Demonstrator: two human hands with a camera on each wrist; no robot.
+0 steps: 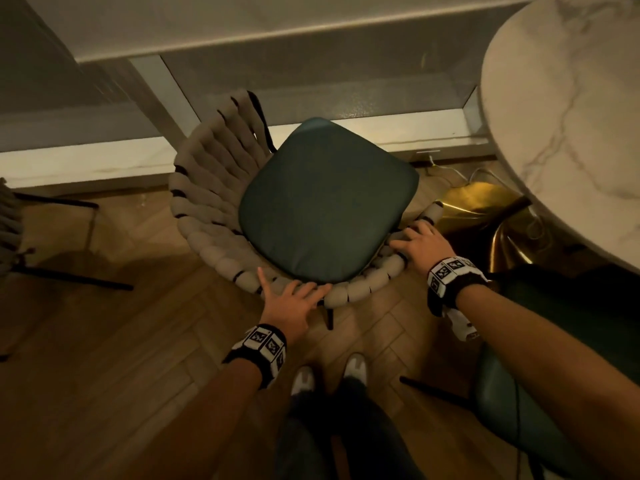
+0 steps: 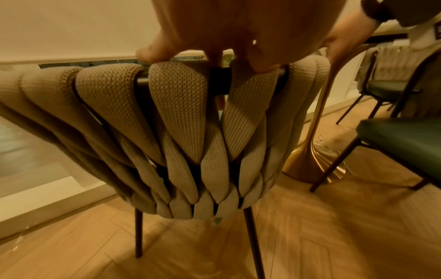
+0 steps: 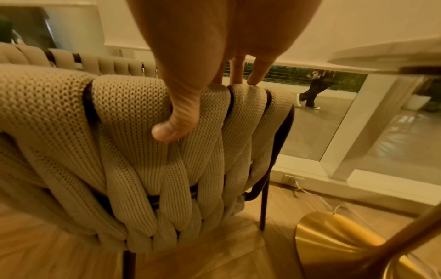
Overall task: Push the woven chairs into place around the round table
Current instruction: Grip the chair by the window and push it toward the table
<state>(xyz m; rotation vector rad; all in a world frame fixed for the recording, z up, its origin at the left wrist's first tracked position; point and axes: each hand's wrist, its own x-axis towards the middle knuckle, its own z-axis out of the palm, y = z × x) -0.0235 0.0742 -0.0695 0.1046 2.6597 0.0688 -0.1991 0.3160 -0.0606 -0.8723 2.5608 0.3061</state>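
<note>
A woven chair [image 1: 214, 209] with a beige knitted backrest and dark green seat cushion [image 1: 325, 202] stands in front of me, its seat facing the window. The round marble table [image 1: 571, 116] is to its right on a gold pedestal [image 1: 485, 216]. My left hand [image 1: 298, 292] lies on the top rail at the middle of the backrest [image 2: 181, 117], fingers spread and straight. My right hand [image 1: 412, 240] grips the right end of the backrest [image 3: 133, 132]. Its thumb [image 3: 171, 130] presses the outer weave and the fingers hook over the rail.
A second green-seated chair [image 1: 554, 358] stands close at my right, partly under the table. Another woven chair [image 1: 10, 220] shows at the left edge. A low white sill and glass wall [image 1: 311, 81] run behind. A cable [image 3: 310, 194] from a floor-level socket lies by the pedestal.
</note>
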